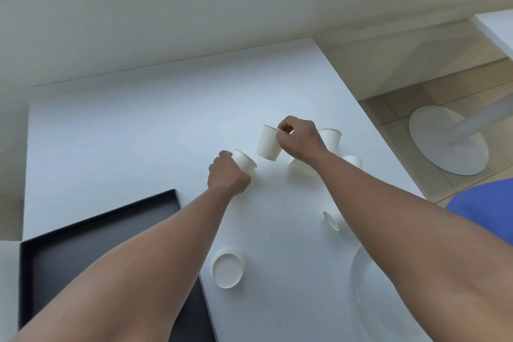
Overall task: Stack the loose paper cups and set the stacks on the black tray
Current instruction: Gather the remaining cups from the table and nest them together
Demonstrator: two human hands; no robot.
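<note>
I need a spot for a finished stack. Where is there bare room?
Free: the black tray floor, and the white table beyond it, left of the left hand. Crowded: cups around the right hand.

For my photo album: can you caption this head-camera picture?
Each hand holds a paper cup, left hand and right hand, above the white table; black tray waits.

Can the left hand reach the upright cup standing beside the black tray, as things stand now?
Probably not at once: the left hand already grips a tilted cup. The upright cup stands uncovered just right of the black tray.
</note>
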